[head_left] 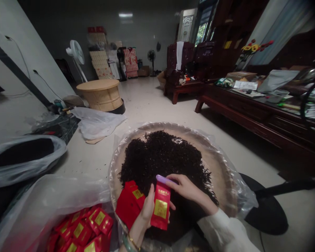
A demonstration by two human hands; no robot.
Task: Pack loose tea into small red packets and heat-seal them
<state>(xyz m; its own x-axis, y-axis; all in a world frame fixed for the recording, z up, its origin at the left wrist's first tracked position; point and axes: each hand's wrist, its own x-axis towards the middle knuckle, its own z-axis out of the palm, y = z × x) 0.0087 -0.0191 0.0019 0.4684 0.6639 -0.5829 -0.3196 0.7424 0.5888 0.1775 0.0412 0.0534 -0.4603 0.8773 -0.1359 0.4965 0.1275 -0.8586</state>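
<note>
My left hand (148, 207) grips an upright red tea packet (160, 209) with a yellow panel and gold lettering. Across the packet's top edge lies a slim purple bar (162, 180), which looks like a bag sealing clip. My right hand (185, 187) pinches this bar from the right. Both hands are over a big round tray (225, 175) lined with clear plastic, which bears a heap of dark, dry tea leaves (162, 157). Flat red packets (128, 204) lie on the tray's near left side, beside my left hand.
A clear plastic bag of filled red packets (81, 227) stands at lower left. Behind it is a plastic-lined sack of dark leaves (23, 152). A long wooden table (252, 112) runs along the right, above a black round base (270, 217). A bamboo drum-shaped stand (102, 96) is farther back.
</note>
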